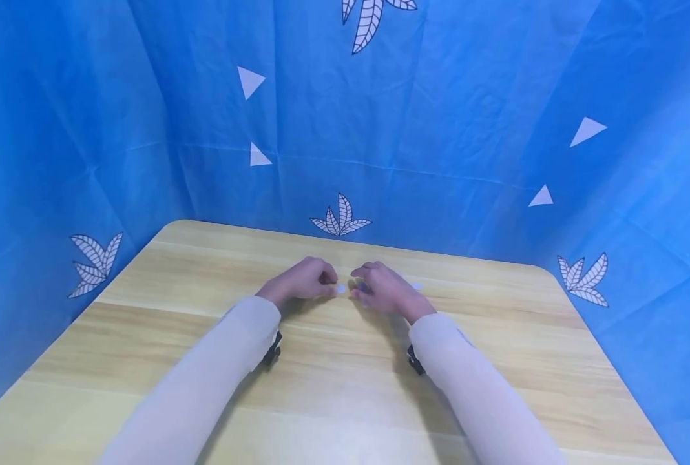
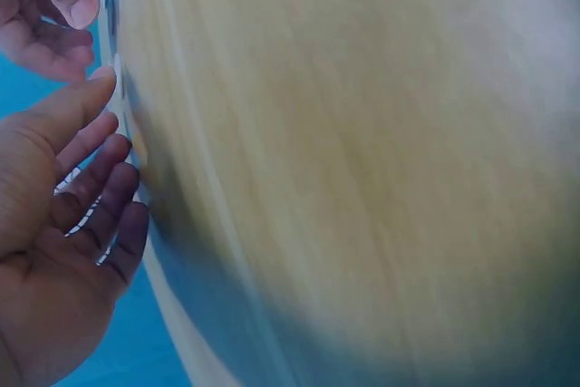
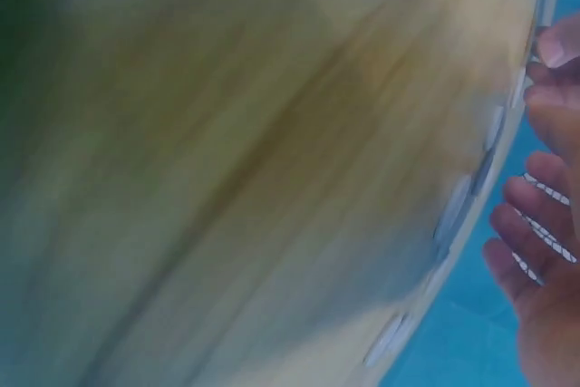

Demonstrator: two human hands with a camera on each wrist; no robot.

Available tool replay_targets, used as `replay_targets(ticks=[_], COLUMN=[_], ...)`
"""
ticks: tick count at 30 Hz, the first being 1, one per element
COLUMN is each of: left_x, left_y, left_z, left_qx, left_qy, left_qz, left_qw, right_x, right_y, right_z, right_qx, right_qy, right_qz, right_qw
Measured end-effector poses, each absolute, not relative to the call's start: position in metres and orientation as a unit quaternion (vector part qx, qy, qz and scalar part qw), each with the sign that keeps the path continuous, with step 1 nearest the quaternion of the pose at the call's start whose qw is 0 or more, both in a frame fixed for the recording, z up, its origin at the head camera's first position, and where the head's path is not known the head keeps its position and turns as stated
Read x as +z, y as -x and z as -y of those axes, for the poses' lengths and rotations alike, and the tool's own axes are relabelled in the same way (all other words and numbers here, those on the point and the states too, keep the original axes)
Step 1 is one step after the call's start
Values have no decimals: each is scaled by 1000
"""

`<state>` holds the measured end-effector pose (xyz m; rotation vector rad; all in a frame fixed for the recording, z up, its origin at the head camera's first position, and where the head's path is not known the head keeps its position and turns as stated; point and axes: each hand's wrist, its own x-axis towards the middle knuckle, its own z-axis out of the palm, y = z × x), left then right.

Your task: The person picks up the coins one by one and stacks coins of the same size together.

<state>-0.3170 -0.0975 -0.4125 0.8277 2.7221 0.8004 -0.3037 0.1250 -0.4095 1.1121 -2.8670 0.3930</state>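
Nearest, two pale sleeves (image 1: 176, 387) reach in over a wood-grain table (image 1: 333, 400), w/ a dark wrist unit (image 1: 272, 351) showing under the left cuff and another dark unit (image 1: 415, 360) under the right one. Past the cuffs, both hands are nr the table's far side, tips facing, small gap btwn. The left hand (image 1: 305, 279) has its fingers bent and thumb forward, w/ a small pale pc (image 1: 341, 289) right at the tips; too tiny and blurred to tell if it's pinched or just touched. The right hand (image 1: 382, 289) is relaxed, fingers softly curved, thumb apart from them; a greyish pc (image 1: 361, 284) lies btwn thumb and fingers, partly hidden by that hand in the head view. To the right of it, nr the wrist, another pale pc (image 1: 417, 286) lies on the wood.

The right wrist view shows more flat pcs (image 3: 453, 210) strung along the tabletop nr its edge, incl. one set apart (image 3: 385, 340); seen at a low angle, so they look like slivers.

Farthest, behind the table's edge, a blue cloth (image 1: 467, 97) w/ white triangles (image 1: 249, 82) and leaf prints (image 1: 340, 216) hangs in creases, also along both sides.
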Motion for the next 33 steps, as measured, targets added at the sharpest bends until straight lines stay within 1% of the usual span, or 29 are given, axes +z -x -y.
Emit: replay_targets(ticks=[4,12,20,28,33], left_x=[-416,-416,-419,-422,-424], left_y=[323,329,333,332,331], left_z=[96,95,94,93,94], left_qx=[288,313,335,350,355], left_qy=[-265,-242,-228,-210,-189], left_qz=[-915,-911,-906,-904,-905], left_qw=[98,117,125,129,140], right_x=[-411,-413,-414,-412,-414], right_y=[309,315,320,321,323], right_z=[-120,-112,-107,-102,-99], right_qx=[151,186,220,209,208], right_qy=[-363,-327,-329,-316,-321], right_qz=[919,926,918,924,922], right_qw=[13,-18,-40,-56,-60])
